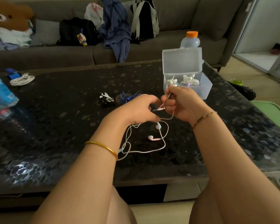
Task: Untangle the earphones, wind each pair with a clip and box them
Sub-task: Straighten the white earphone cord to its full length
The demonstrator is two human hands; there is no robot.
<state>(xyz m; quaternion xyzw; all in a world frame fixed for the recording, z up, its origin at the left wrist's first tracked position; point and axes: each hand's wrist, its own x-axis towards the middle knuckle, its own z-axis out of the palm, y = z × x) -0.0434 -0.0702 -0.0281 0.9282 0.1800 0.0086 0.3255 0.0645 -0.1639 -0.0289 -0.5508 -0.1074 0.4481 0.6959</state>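
From the head: pinches the cord of the pink earphones (151, 137) with the right hand (183, 104), fingers curled, just in front of the open box (206, 89), and grips the same cord in the curled left hand (139, 109), farther left of the box. Lets both buds and the loose cord lie on the table (63, 110), nearer than the box, below the hands. Left of the box blue earphones (128, 97) in a tangle, clips (106, 97) beside them; inside the box white earphones (188, 80).
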